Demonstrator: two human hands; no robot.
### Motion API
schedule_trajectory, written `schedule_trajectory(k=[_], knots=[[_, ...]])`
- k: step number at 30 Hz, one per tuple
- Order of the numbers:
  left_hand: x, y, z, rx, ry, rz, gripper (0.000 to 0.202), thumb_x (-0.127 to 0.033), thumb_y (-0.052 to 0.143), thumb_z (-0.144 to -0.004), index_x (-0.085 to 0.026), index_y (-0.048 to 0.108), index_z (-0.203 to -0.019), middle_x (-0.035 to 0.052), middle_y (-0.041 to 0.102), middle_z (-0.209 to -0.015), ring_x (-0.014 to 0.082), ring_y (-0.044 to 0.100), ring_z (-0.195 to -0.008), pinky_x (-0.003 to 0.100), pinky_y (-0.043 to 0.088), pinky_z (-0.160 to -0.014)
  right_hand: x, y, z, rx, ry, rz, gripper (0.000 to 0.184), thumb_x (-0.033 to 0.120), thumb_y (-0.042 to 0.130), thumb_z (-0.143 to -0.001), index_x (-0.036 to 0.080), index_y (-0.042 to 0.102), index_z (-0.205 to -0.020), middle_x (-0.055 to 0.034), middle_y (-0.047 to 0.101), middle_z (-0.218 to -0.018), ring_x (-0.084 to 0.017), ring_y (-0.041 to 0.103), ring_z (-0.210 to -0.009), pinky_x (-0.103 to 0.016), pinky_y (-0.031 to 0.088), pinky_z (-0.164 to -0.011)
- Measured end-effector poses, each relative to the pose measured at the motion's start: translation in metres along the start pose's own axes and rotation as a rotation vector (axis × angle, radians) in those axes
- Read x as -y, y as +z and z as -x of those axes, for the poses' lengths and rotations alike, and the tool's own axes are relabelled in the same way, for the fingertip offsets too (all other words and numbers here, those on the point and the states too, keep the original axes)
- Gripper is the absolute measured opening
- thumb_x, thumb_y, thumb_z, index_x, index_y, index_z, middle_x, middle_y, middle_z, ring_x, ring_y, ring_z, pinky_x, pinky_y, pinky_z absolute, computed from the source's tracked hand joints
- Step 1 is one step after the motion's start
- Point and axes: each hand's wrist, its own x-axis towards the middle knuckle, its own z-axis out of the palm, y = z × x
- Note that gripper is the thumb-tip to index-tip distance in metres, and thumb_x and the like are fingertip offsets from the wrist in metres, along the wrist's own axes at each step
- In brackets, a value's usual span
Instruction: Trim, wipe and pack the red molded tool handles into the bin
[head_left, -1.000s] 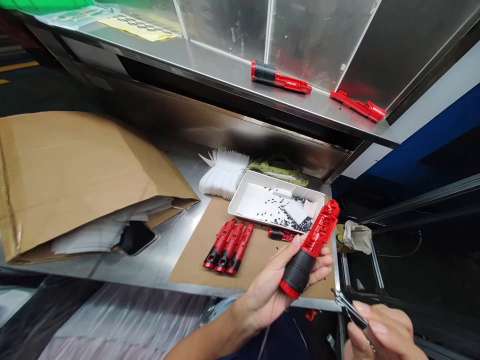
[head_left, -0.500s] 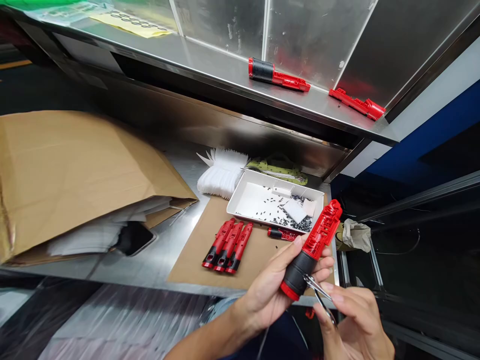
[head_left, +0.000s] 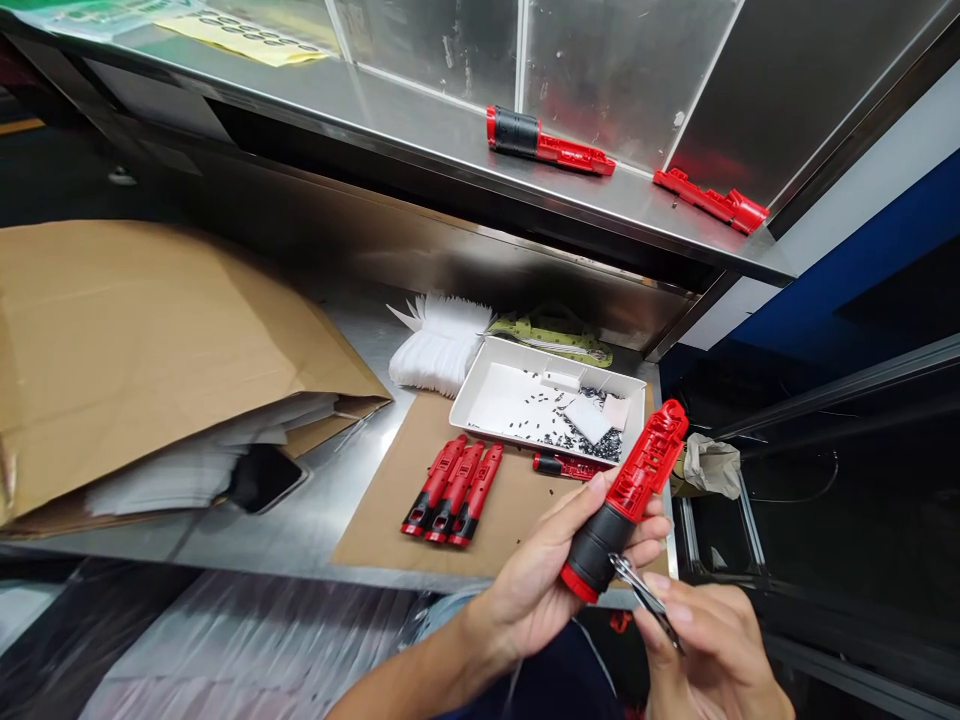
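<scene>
My left hand (head_left: 544, 590) grips a red and black plastic tool handle (head_left: 622, 510), its red ribbed housing tilted up and away. My right hand (head_left: 712, 655) pinches slim steel tweezers (head_left: 646, 598), whose tip end touches or nearly touches the black grip. On a brown kraft sheet (head_left: 390, 510) lie several red housings (head_left: 448, 490) side by side, plus a small red and black part (head_left: 562, 466). Two more red pieces, one with a black sleeve (head_left: 544, 140) and one all red (head_left: 709, 200), rest on the steel shelf (head_left: 420, 130).
A white tray (head_left: 495, 398) holds many small black pieces. Behind it are a white stack (head_left: 439, 345) and a green item (head_left: 551, 340). A large cardboard envelope (head_left: 165, 340) and a phone (head_left: 266, 478) lie left. The steel table edge (head_left: 300, 565) runs below my hands.
Since one second ago, my right hand has moved left and brought the tweezers from beside the handle to its black grip. My left hand still holds the handle.
</scene>
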Motion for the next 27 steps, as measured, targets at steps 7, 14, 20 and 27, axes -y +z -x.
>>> schedule_trajectory(k=[7, 14, 20, 27], knots=[[-0.004, 0.005, -0.002, -0.022, -0.102, 0.101, 0.049, -0.033, 0.036, -0.104, -0.001, 0.073, -0.095, 0.0135, 0.077, -0.089, 0.0170, 0.075, -0.079, 0.026, 0.059, -0.079, -0.007, -0.017, -0.001, 0.055, 0.004, 0.064, 0.019, 0.022, 0.079, -0.082, 0.021, 0.062, -0.091, -0.0019, 0.074, -0.080, -0.017, 0.068, -0.069, -0.026, 0.055, -0.052], [-0.002, 0.000, -0.004, 0.000, -0.097, 0.064, 0.047, -0.036, 0.041, -0.103, 0.000, 0.070, -0.108, 0.0170, 0.077, -0.092, 0.0186, 0.074, -0.092, 0.028, 0.053, -0.096, 0.001, 0.010, -0.005, 0.007, 0.014, 0.021, 0.019, 0.012, 0.077, -0.080, 0.018, 0.065, -0.094, -0.0031, 0.076, -0.086, -0.017, 0.069, -0.071, -0.028, 0.057, -0.058], [0.001, -0.003, -0.005, 0.005, -0.047, 0.027, 0.041, -0.034, 0.043, -0.102, -0.003, 0.067, -0.115, 0.0185, 0.076, -0.105, 0.0232, 0.073, -0.101, 0.034, 0.051, -0.102, -0.001, 0.011, -0.005, 0.004, -0.018, 0.022, 0.017, 0.011, 0.076, -0.081, 0.018, 0.066, -0.093, -0.0021, 0.076, -0.082, -0.016, 0.069, -0.068, -0.027, 0.056, -0.055], [0.002, -0.002, -0.005, -0.028, 0.000, 0.016, 0.034, -0.030, 0.045, -0.102, -0.006, 0.064, -0.117, 0.0177, 0.075, -0.107, 0.0238, 0.074, -0.099, 0.036, 0.054, -0.098, 0.005, 0.014, -0.005, -0.023, 0.076, 0.055, 0.013, 0.015, 0.076, -0.083, 0.020, 0.065, -0.088, -0.0013, 0.077, -0.085, -0.015, 0.069, -0.068, -0.027, 0.055, -0.057]])
